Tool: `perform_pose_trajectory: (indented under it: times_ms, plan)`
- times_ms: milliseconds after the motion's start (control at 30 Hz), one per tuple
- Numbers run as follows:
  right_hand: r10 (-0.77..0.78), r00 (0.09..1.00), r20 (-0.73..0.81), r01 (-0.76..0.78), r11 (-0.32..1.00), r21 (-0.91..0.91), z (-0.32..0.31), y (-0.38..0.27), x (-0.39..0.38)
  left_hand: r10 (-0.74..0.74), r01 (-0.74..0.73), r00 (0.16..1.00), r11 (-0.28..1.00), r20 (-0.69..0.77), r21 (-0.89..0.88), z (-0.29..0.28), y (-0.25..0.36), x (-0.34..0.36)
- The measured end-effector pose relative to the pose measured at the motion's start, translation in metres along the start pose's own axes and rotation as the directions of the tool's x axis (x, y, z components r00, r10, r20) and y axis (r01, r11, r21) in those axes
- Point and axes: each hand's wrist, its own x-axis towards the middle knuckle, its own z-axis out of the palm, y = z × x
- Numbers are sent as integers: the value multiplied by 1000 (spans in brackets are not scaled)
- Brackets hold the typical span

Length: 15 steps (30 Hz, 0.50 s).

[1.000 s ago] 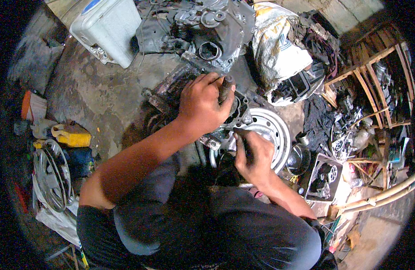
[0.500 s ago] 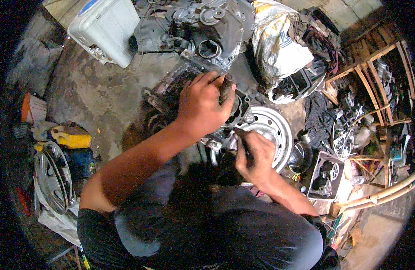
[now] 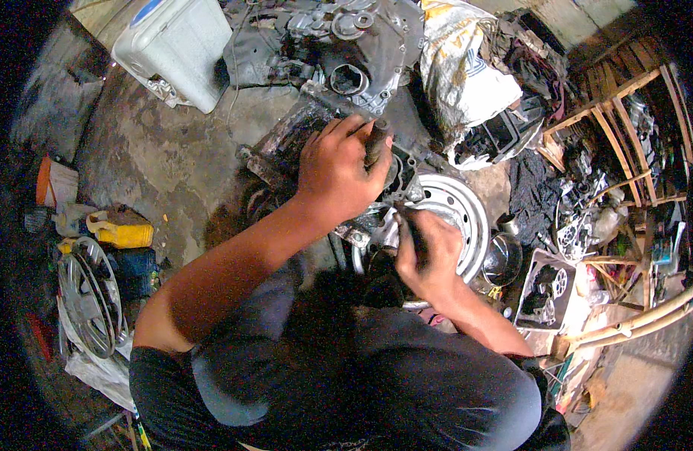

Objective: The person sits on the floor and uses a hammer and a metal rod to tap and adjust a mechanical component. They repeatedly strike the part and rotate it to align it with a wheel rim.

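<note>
My left hand (image 3: 331,169) is closed round a dark, greasy cylindrical piece (image 3: 376,141), whose end shows between thumb and fingers. It is over a blackened metal engine part (image 3: 286,143), which has an open round bore beside my thumb. Closer to my body, my right hand (image 3: 435,244) is bent with its fingertips drawn together at the near right edge of that part. Whatever lies between those fingertips is hidden. Under and beside the right hand is a silver wheel rim (image 3: 476,225).
A large metal casing (image 3: 395,52) stands at the back, with a white plastic container (image 3: 177,52) to its left. A white sack (image 3: 467,83), a bin of parts (image 3: 545,293) and a wooden rack (image 3: 609,124) crowd the right. Wheel covers (image 3: 90,301) and a yellow jug (image 3: 121,228) are at left.
My right hand has shifted very slightly, its fingertips a little to the right. The left hand stays almost in place, with the cylindrical piece tilted slightly differently.
</note>
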Motion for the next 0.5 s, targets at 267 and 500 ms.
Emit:
perform_pose_trajectory:
  times_ms: [267, 500]
  plan:
    - [83, 996, 41, -81, 994, -67, -3, 1, 1, 14, -15, 998, 1000, -66, -23, 3, -2, -1]
    - [-38, 997, -72, 36, 999, -26, -1, -3, 3, 28, -31, 996, 999, -85, -35, 4, -2, -1]
